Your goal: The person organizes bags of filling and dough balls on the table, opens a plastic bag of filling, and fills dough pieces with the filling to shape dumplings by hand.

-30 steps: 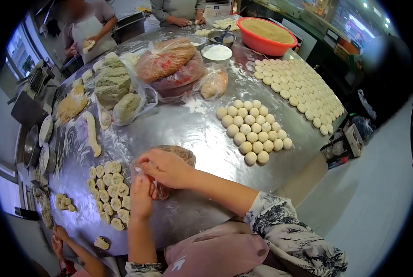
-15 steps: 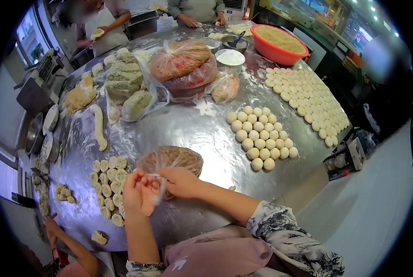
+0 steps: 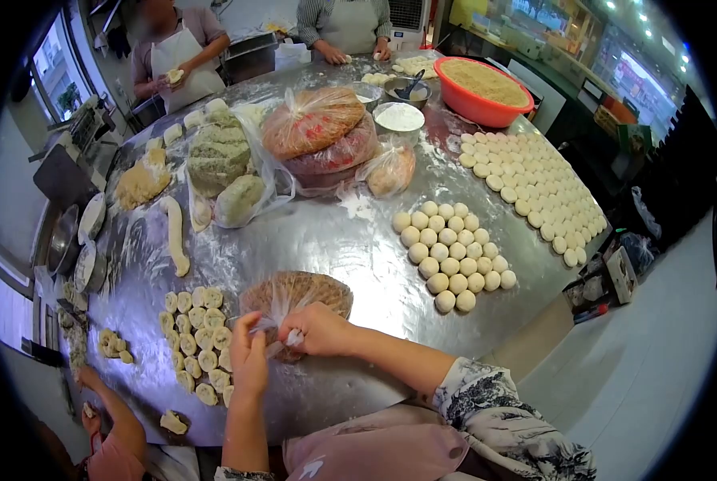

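Observation:
A clear plastic bag of brown filling [image 3: 322, 290] lies on the steel table in front of me. My right hand [image 3: 318, 330] is closed round the bag's gathered neck, with a white twisted bit of plastic showing at its fingers. Beside it, my left hand [image 3: 250, 353] has its fingers bent against the plastic at the neck, gripping it. Left of the bag, several flattened dough pieces [image 3: 206, 338] sit in rows close to my left hand. Several round dough balls [image 3: 452, 248] are grouped to the right.
Farther back are filled plastic bags [image 3: 318, 132], a bag of greenish dough [image 3: 218, 156], a flour bowl [image 3: 398, 120] and a red basin [image 3: 486, 112]. Flat dough discs [image 3: 527, 180] cover the right side. Co-workers stand at the far edge; another person's arm [image 3: 118, 409] is at lower left.
My left hand has turned from palm-up to gripping the bag's neck. My right hand stays closed on the plastic. The view has shifted slightly, and the lower-left co-worker's arm has moved.

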`<control>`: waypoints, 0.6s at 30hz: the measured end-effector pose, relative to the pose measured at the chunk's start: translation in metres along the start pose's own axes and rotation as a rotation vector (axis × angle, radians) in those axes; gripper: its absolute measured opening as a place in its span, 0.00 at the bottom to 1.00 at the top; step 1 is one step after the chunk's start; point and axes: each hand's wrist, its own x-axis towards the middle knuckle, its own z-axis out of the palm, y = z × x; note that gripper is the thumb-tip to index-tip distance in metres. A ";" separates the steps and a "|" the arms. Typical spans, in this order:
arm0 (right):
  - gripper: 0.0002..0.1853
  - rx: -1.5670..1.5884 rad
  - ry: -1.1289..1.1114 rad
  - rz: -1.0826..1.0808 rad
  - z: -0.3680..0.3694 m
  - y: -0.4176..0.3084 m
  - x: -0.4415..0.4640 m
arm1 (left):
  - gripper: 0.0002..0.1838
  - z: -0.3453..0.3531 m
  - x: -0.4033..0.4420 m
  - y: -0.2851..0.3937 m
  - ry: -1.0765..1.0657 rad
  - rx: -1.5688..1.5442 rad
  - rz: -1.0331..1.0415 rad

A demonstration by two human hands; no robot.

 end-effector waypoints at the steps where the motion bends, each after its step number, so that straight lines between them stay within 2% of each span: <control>1: 0.07 -0.039 0.017 -0.036 0.001 0.001 0.000 | 0.10 0.001 0.006 0.007 -0.116 0.082 0.029; 2: 0.07 -0.079 0.034 -0.071 0.001 0.002 0.001 | 0.10 0.004 0.009 0.018 -0.217 0.275 0.132; 7: 0.05 -0.325 0.266 -0.277 0.001 0.006 -0.002 | 0.10 0.014 0.025 0.003 -0.280 0.367 0.244; 9: 0.06 -0.411 0.347 -0.290 0.003 0.007 -0.003 | 0.10 0.013 0.029 -0.005 -0.299 0.400 0.288; 12: 0.06 -0.468 0.418 -0.380 0.003 0.009 -0.001 | 0.09 0.008 0.035 -0.003 -0.331 0.396 0.208; 13: 0.07 -0.476 0.435 -0.418 0.003 0.010 -0.001 | 0.09 0.005 0.038 0.002 -0.386 0.341 0.098; 15: 0.07 -0.440 0.416 -0.345 0.003 0.009 -0.002 | 0.09 -0.002 0.043 0.014 -0.496 0.225 -0.125; 18: 0.07 -0.257 0.369 -0.290 -0.004 0.012 -0.003 | 0.07 -0.007 0.048 0.013 -0.500 0.314 -0.078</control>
